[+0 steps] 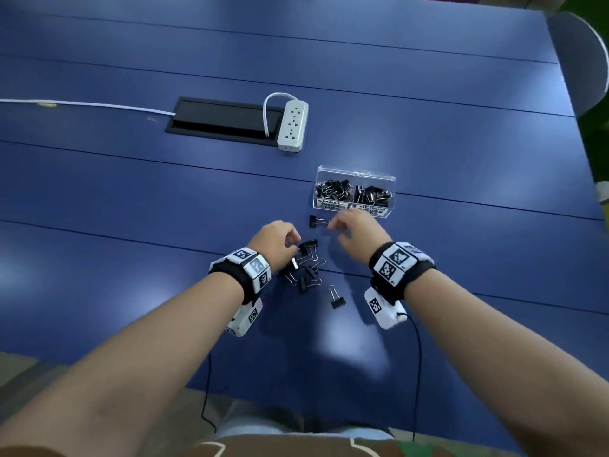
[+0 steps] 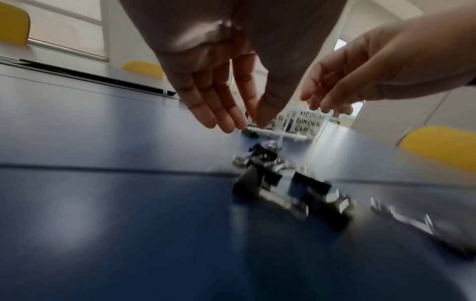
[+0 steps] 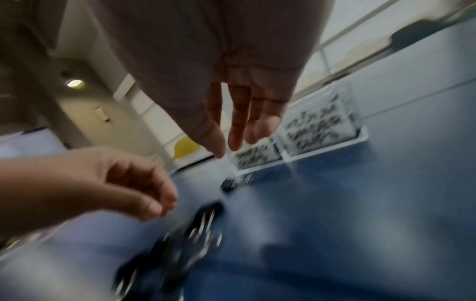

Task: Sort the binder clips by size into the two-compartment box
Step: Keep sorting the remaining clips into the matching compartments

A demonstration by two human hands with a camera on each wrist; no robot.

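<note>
A clear two-compartment box (image 1: pixel 354 174) stands on the blue table, its left cell labelled SMALL and its right cell MEDIUM, and both cells hold black binder clips. A pile of binder clips (image 1: pixel 306 267) lies nearer me. One lone clip (image 1: pixel 316 222) lies just in front of the box and another clip (image 1: pixel 336 298) lies nearer me. My left hand (image 1: pixel 293 242) hovers over the far side of the pile with straight fingers (image 2: pixel 219 114), holding nothing. My right hand (image 1: pixel 334 227) hangs near the lone clip by the box, its fingers (image 3: pixel 239 122) relaxed and empty. The wrist views are blurred.
A white power strip (image 1: pixel 293 125) and a black cable hatch (image 1: pixel 224 120) sit farther back on the blue table (image 1: pixel 131 192), with a white cable (image 1: pixel 82 103) running left. A grey chair back (image 1: pixel 580 61) stands past the right edge. Thin black wires (image 1: pixel 418 374) hang from my wrist cameras.
</note>
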